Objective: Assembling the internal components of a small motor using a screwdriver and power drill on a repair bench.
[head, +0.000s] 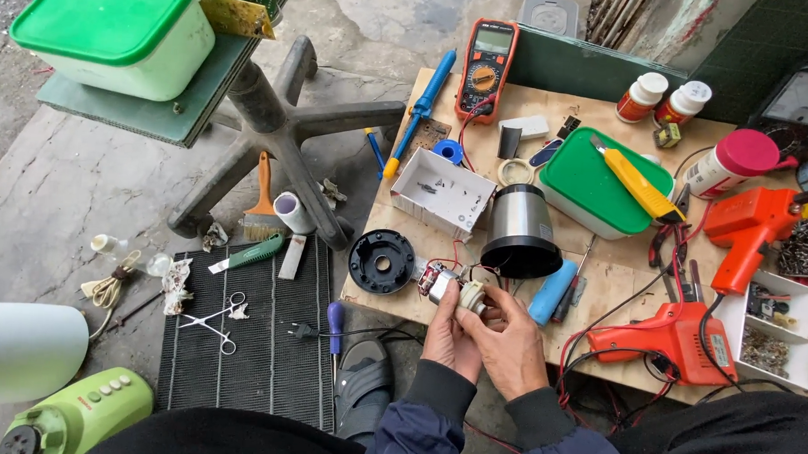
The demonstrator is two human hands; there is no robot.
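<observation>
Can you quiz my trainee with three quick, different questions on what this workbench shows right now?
1. True or false: both hands hold the small motor.
2. What lies on the green lid? A) scissors B) yellow utility knife C) brush
3. Fill in: the steel cylinder stands beside the white ____.

Key: 1 true: left hand and right hand both grip it. 2 B. 3 box.
</observation>
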